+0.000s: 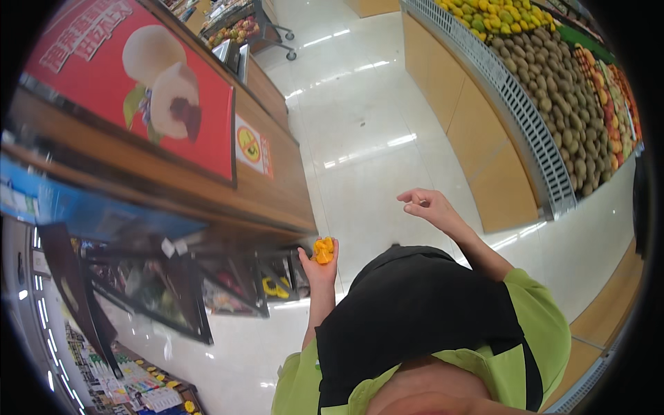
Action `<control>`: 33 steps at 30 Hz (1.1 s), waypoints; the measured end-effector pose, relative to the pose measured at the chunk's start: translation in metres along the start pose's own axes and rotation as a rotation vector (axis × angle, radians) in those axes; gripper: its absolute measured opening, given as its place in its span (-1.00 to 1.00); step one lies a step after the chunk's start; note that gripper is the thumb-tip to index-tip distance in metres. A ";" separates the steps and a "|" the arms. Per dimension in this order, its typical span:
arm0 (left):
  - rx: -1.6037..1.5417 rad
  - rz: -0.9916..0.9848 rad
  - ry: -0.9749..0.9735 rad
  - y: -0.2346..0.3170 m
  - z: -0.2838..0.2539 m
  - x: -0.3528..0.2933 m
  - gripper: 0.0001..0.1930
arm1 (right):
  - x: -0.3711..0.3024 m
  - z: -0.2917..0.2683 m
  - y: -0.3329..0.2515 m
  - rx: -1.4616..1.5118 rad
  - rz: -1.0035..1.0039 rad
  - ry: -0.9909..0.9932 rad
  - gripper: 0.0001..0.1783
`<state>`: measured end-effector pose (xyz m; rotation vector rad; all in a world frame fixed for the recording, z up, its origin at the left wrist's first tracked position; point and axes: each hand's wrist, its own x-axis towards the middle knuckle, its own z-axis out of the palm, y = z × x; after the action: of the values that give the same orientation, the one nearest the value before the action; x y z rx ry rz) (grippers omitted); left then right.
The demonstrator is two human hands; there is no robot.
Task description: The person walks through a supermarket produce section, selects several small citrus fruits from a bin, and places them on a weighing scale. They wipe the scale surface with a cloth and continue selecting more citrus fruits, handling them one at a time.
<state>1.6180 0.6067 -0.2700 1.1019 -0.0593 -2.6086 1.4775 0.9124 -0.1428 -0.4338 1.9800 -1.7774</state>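
My left hand [321, 272] is raised beside the wooden display stand and holds a small, lumpy orange-yellow thing [323, 250]. Its exact kind cannot be made out. The thumb stands out to one side of it. Out in front of my body, over the pale floor, my right hand [430, 207] has its fingers loosely bent and slightly apart, with nothing visible in them. It touches nothing.
The wooden stand [277, 187] with a red poster [138, 90] rises on my left, dark angled racks [238, 294] below it. A slatted-edge fruit counter [477, 131] holds kiwis [553, 104] and yellow fruit at right. A trolley [270, 31] stands far ahead on the glossy floor [353, 131].
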 end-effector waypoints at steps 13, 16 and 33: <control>0.035 -0.011 -0.099 -0.031 0.322 0.293 -0.31 | 0.383 -0.176 0.050 -0.139 0.056 0.163 -0.74; 0.003 0.001 -0.050 -0.019 0.374 0.338 -0.30 | 0.497 -0.200 0.040 -0.179 0.026 0.142 -0.76; -0.099 0.087 -0.117 0.087 0.697 0.711 -0.29 | 1.066 -0.177 -0.036 -0.311 -0.087 -0.122 -0.79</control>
<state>0.6818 0.2569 -0.2594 0.8923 -0.0035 -2.5660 0.4745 0.5163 -0.2158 -0.7206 2.1836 -1.4533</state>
